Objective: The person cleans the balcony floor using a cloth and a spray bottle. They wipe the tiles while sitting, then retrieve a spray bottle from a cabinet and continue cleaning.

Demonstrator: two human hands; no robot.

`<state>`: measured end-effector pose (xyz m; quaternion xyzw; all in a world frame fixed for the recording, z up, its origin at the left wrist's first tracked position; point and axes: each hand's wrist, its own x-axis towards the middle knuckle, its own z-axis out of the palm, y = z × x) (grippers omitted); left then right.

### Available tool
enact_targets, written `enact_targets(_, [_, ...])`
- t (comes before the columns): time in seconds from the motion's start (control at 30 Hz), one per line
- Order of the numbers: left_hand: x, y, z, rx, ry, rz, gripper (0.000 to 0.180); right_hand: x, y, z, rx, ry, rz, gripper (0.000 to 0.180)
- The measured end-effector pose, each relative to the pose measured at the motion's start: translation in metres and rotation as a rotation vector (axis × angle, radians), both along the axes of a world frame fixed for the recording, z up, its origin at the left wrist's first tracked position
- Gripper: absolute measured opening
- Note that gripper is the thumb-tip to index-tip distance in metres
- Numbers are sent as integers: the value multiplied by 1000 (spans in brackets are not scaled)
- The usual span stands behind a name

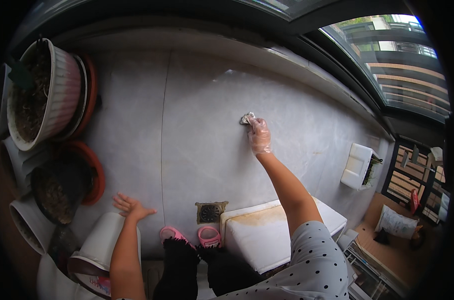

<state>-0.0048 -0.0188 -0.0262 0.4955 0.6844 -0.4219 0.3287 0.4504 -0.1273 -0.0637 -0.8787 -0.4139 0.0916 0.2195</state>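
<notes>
One gloved right hand (260,137), pinching crumpled wad (247,118) — for control, presumably; one left hand (129,206), splayed, empty (balancing, perhaps).

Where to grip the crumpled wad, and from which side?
Probably pinch the exposed far-left end of the crumpled wad, coming from the person's left: that end pokes out, while the gloved right hand covers the near-right end.

A home balcony, it seems: flowerpots (68,90) along the tiled floor (202,135)'s left edge, a drain (209,213), a framed window (387,62).
</notes>
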Motion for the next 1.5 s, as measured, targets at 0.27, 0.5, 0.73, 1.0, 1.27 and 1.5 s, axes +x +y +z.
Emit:
enact_targets(0.27, [-2,-1,-6,6,-13,-4,154,93,119,8,-61,9,-326,24])
enact_targets(0.5, [-7,-8,-15,-17,21,-58,156,36,26,-13,-83,-252,11,9])
enact_targets(0.73, [-14,-7,-14,40,2,-7,157,-68,-52,29,122,230,145,27])
enact_targets(1.0, [-7,-5,-13,6,-21,-29,155,93,77,-18,49,-187,-177,14])
enact_targets(1.27, [-5,-8,-15,-10,12,-48,155,43,40,-16,162,-148,-17,3])
enact_targets(1.5, [-18,-10,-22,69,-26,-33,159,-122,-73,31,27,275,329,20])
